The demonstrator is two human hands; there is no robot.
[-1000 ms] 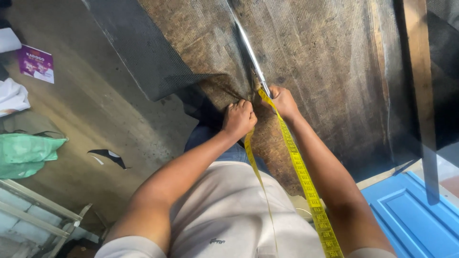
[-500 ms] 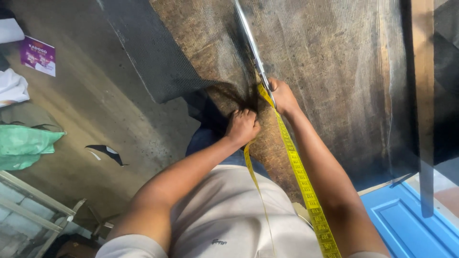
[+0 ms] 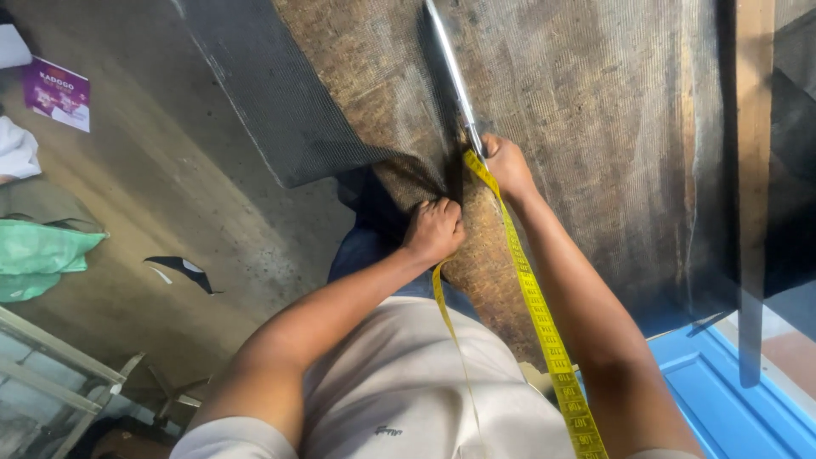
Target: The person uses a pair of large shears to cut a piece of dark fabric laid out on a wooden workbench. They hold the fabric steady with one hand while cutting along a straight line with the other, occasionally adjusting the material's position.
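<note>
— Starting nearest, what do the hands have?

— Draped round the neck, the yellow tape measure (image 3: 535, 306) runs up along the right forearm. The left hand (image 3: 435, 229) is fisted on the cut edge of the brown mesh sheet (image 3: 578, 110), just below centre. The right hand (image 3: 508, 166), at about one o'clock from it and a little apart, is closed on the handles of the long scissors (image 3: 455, 81), blade pointing toward twelve.

— How does the sheet handle?

— Judging by how it bunches at the fist, it is thin, light and floppy, with a rough weave. Gripping right beside the cut keeps it taut.

— Anything unclear?

— The scissor handles are hidden in the palm, so I cannot tell how wide the blades stand. The darker flap (image 3: 272, 110) at eleven o'clock is possibly the same sheet's other side. Far left, a green cloth (image 3: 38, 259) and a purple booklet (image 3: 55, 93) lie on the floor.
</note>
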